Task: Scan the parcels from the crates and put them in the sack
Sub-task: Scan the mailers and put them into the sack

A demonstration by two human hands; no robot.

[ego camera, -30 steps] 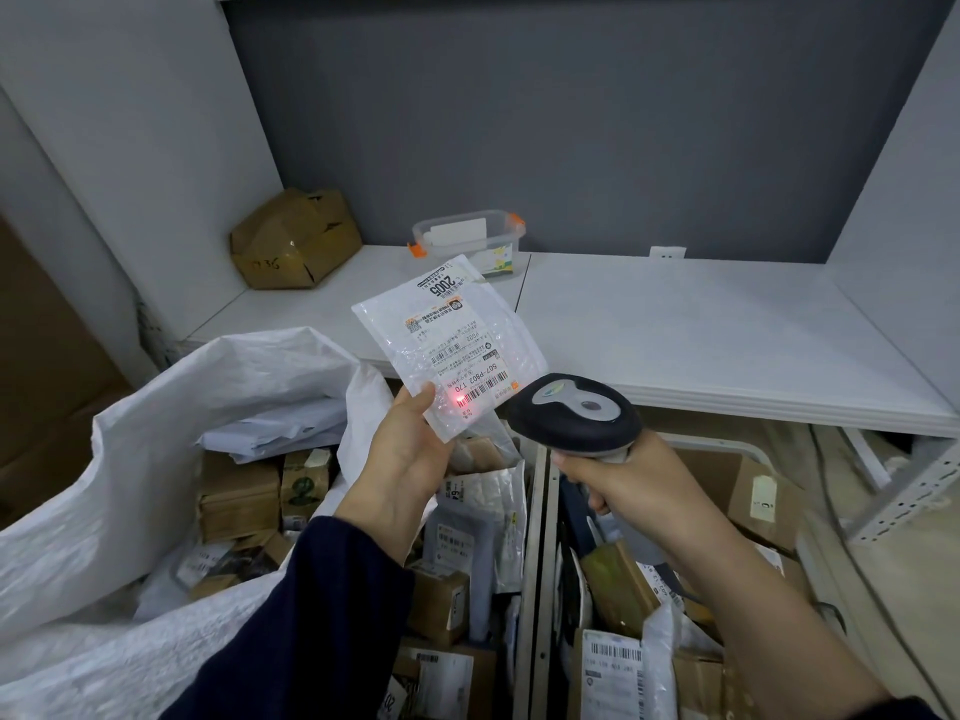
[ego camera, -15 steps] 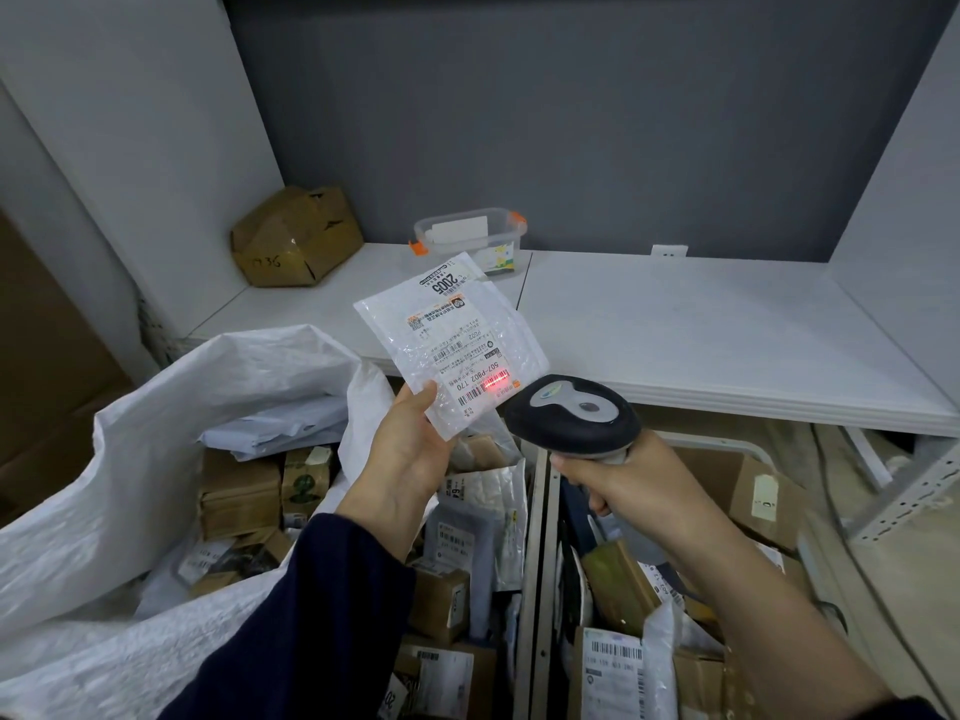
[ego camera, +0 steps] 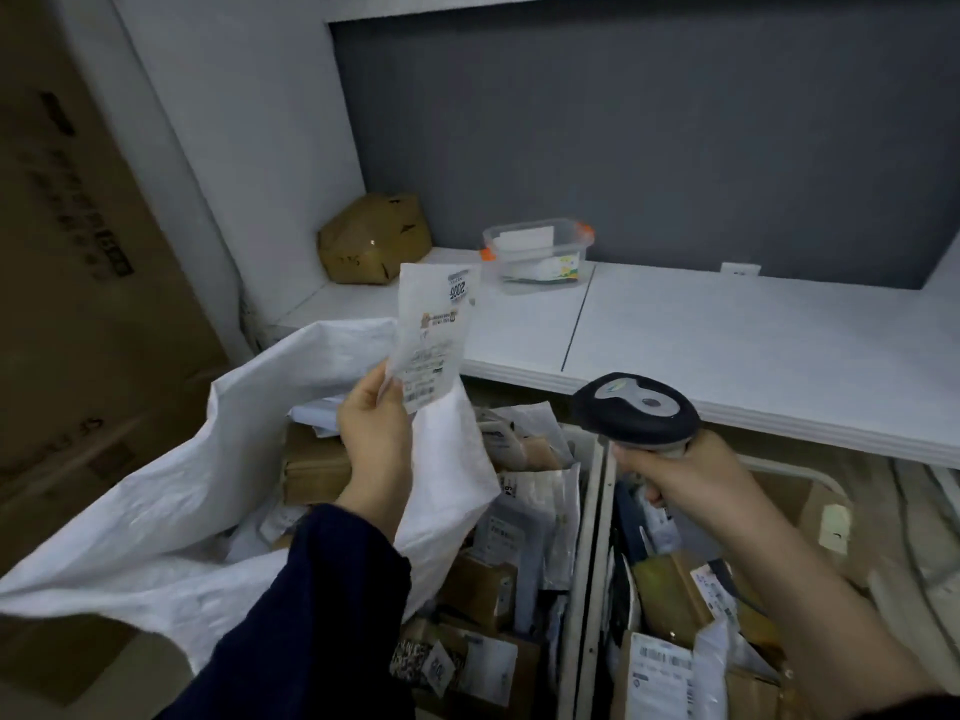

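My left hand [ego camera: 375,433] pinches the lower corner of a flat white parcel [ego camera: 434,332] with a printed label, held upright above the open white woven sack [ego camera: 171,475]. My right hand [ego camera: 691,480] grips the handle of a black and grey barcode scanner [ego camera: 636,415] to the right of the parcel, over the crates. No red scan light shows on the label. Two crates [ego camera: 589,553] side by side below hold several boxes and mailer bags. The sack holds cardboard boxes and white mailers.
A white shelf [ego camera: 727,345] runs behind the crates, carrying a crumpled cardboard box [ego camera: 374,239] and a clear plastic tub [ego camera: 537,252] with orange clips. A large brown carton [ego camera: 78,252] stands at the left beside the sack.
The view has swung left. My left hand has turned the parcel upright and carried it left toward the sack's mouth. The red scan light on the label is gone. The scanner stays put.
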